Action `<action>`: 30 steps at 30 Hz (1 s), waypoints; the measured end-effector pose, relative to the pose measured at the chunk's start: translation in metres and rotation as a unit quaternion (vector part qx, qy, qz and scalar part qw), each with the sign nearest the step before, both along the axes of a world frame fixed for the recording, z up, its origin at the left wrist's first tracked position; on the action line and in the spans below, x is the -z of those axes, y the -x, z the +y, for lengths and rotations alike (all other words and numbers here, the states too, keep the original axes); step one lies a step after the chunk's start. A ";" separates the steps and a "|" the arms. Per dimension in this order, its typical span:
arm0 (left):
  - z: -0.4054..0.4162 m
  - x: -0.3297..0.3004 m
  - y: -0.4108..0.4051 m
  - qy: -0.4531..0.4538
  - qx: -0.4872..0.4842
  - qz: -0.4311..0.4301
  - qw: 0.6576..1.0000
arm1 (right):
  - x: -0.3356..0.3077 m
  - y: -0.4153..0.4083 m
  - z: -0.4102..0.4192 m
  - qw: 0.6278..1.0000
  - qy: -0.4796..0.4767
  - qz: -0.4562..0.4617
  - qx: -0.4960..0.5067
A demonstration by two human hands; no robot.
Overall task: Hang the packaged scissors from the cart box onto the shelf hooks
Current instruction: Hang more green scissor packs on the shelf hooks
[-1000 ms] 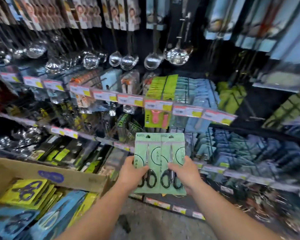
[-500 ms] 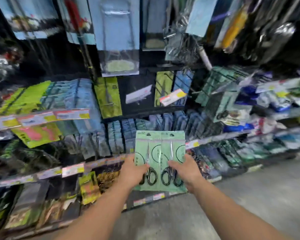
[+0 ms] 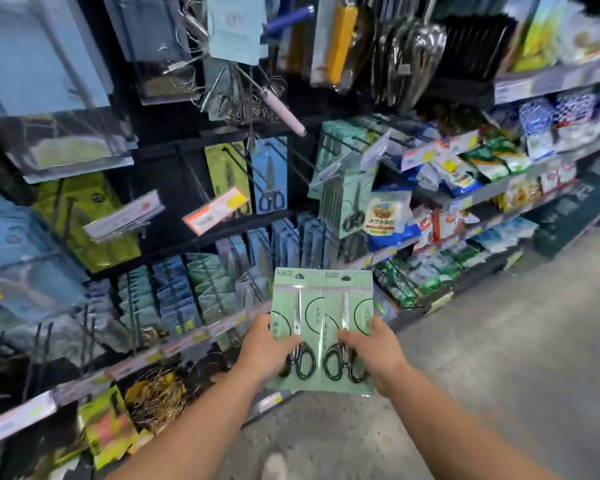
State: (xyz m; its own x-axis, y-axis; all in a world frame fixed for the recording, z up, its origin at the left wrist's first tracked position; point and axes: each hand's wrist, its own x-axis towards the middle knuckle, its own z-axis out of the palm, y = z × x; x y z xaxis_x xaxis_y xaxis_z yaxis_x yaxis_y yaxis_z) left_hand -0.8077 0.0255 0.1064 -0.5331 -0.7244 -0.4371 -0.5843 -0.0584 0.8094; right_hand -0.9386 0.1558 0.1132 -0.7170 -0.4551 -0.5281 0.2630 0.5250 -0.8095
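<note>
Two pale green packs of black-handled scissors are held side by side in front of the shelving. My left hand [image 3: 269,344] grips the left scissors pack [image 3: 297,308] at its lower edge. My right hand [image 3: 373,349] grips the right scissors pack [image 3: 352,306] the same way. Matching green scissors packs [image 3: 347,195] hang on a hook above and to the right. Further left, a yellow-green pack [image 3: 224,171] and a blue scissors pack [image 3: 269,174] hang on long black hooks [image 3: 243,174]. The cart box is out of view.
Rows of blue and teal packs [image 3: 174,292] fill the lower hooks behind my hands. Whisks [image 3: 243,98] and utensils hang overhead. Snack bags [image 3: 465,174] line shelves to the right. Grey aisle floor [image 3: 499,358] stretches right; a shoe tip [image 3: 274,465] shows below.
The view has swung right along the shelving: the cardboard box and ladles have left the view and the green scissors hook has come in. Both hands keep the same grip on the packs.
</note>
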 end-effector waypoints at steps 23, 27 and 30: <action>-0.107 0.028 0.150 -0.038 -0.012 -0.006 0.999 | 0.029 0.147 -0.105 0.999 0.020 0.030 0.017; -0.107 0.032 0.160 -0.045 -0.030 0.022 0.998 | 0.026 0.161 -0.112 0.999 0.023 0.024 -0.014; -0.105 0.033 0.170 -0.063 -0.068 0.031 0.995 | 0.028 0.179 -0.115 0.999 0.021 0.028 -0.028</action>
